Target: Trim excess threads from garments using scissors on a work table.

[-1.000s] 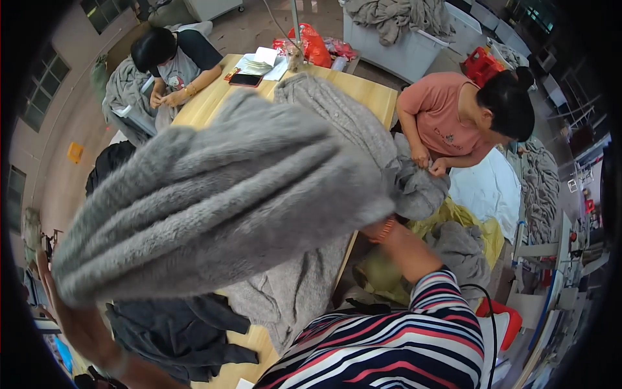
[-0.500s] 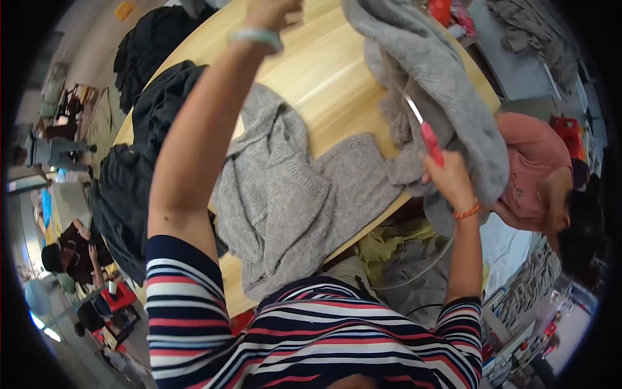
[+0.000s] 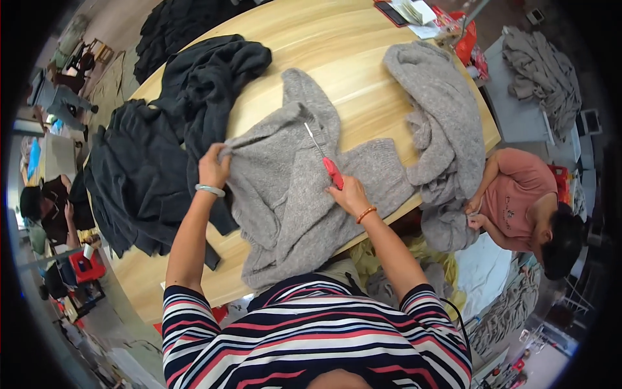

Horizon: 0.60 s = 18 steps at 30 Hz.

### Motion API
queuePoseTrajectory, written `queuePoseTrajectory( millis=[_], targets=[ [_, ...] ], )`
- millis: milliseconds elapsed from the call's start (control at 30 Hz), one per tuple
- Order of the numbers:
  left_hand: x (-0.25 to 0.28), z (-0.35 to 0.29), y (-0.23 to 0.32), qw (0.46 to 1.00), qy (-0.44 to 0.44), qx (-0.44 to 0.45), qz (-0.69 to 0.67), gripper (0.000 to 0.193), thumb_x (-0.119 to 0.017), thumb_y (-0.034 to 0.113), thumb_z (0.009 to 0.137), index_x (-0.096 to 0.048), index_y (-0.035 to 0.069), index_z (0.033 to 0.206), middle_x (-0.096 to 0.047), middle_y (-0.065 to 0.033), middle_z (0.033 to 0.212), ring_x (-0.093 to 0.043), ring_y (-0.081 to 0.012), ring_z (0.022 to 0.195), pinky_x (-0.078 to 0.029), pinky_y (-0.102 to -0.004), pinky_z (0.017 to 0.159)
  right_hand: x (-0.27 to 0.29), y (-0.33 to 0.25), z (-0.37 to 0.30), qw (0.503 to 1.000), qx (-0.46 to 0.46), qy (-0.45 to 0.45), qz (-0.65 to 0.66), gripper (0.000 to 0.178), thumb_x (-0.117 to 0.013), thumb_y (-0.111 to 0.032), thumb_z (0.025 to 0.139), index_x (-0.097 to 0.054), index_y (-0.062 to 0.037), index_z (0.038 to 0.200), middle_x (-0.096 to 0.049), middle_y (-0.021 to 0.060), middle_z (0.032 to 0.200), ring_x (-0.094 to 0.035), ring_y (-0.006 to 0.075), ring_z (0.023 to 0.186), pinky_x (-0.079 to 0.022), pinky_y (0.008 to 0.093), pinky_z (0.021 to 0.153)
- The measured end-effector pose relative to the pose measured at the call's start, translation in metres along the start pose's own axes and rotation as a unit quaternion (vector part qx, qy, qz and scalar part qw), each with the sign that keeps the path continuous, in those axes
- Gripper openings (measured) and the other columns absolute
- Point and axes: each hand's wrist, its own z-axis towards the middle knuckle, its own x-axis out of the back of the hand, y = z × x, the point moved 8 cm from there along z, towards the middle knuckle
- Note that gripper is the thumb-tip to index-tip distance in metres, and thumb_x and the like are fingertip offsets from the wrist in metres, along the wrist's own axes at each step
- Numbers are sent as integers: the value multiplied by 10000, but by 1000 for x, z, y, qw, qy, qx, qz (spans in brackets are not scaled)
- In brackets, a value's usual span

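Observation:
A speckled grey knit sweater (image 3: 295, 175) lies spread in front of me on the wooden table. At its left edge my left hand (image 3: 214, 168) grips the knit between thumb and fingers. My right hand (image 3: 353, 196) is closed around a slim metal-tipped tool with a red handle (image 3: 333, 173). The tool's bright tip points away from me over the sweater; whether it touches the knit I cannot tell. My fingers hide the near end of the handle.
Dark knit garments (image 3: 146, 162) are heaped at the left of the wooden table (image 3: 363, 84). Another grey knit (image 3: 447, 117) lies to the right, partly hanging over the edge, where a person in a pink shirt (image 3: 521, 194) handles it. Papers (image 3: 414, 13) sit at the far edge.
My left hand has come down from the far side onto the sweater's left edge. My right hand has moved left with the red-handled tool. The right-hand grey knit lies lower and flatter.

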Motion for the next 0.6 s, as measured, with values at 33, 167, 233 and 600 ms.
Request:
queuePoseTrajectory(
  millis=[33, 167, 233, 600],
  targets=[
    [30, 1, 5, 994, 64, -37, -80, 206, -623, 39, 772, -615, 53, 978, -654, -142, 818, -653, -254, 777, -488, -315, 716, 2, -6, 6, 1000, 8, -1, 1, 313, -716, -270, 739, -615, 12, 829, -624, 212, 737, -632, 372, 739, -476, 424, 641],
    [140, -1, 3, 970, 191, -21, -146, 218, -587, 28, 813, -601, 1, 1029, -658, -70, 971, -611, -172, 904, -462, -271, 816, 73, -47, 17, 992, 32, 121, 26, 240, -672, -232, 787, -628, 4, 797, -582, 170, 622, -577, 285, 569, -444, 386, 563],
    [154, -12, 24, 967, 189, -62, -161, 318, -622, 51, 790, -578, 6, 1102, -637, -104, 1034, -610, -199, 929, -464, -286, 832, 90, -56, 23, 983, 56, 172, 30, 223, -666, -218, 797, -634, 3, 804, -580, 163, 621, -563, 260, 554, -437, 373, 556],
    [-4, -151, 7, 959, -226, -154, 75, 788, -706, 79, 664, -365, 72, 1374, -436, -169, 1322, -495, -354, 1038, -421, -418, 879, 8, -105, 20, 995, 11, -42, 86, 261, -646, -225, 847, -674, 25, 916, -681, 58, 738, -573, 97, 628, -463, 261, 587]
  ],
)
